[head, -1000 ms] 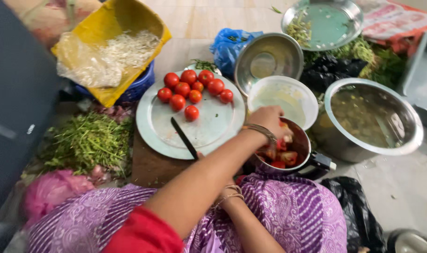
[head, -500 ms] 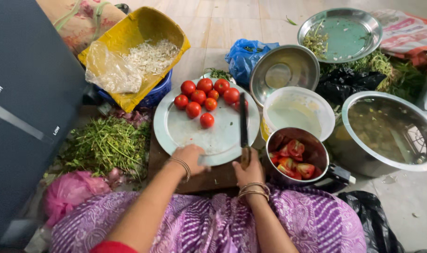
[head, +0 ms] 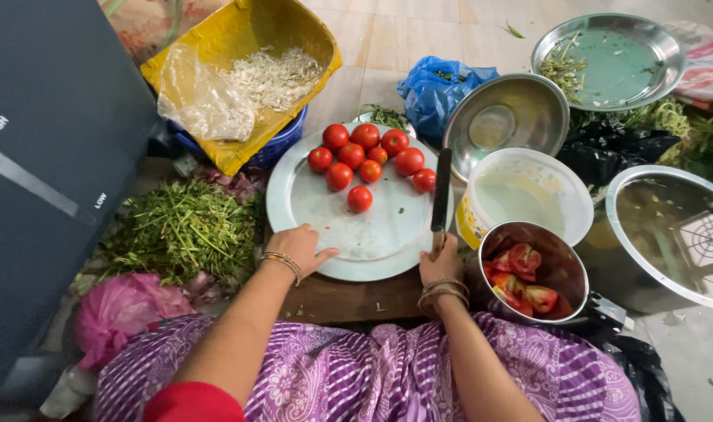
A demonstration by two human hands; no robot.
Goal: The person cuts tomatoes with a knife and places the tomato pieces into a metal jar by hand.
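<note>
Bright, even daylight, soft shadows only. Mild glare on the steel plate [head: 325,215] and the steel bowl [head: 506,125] (no blown highlights). Focus sharp centre frame, slight softness at the corners. Wide-angle lens bends the edges, the dark panel [head: 51,172] leans.

Red sleeve, gold wrist bangles.
</note>
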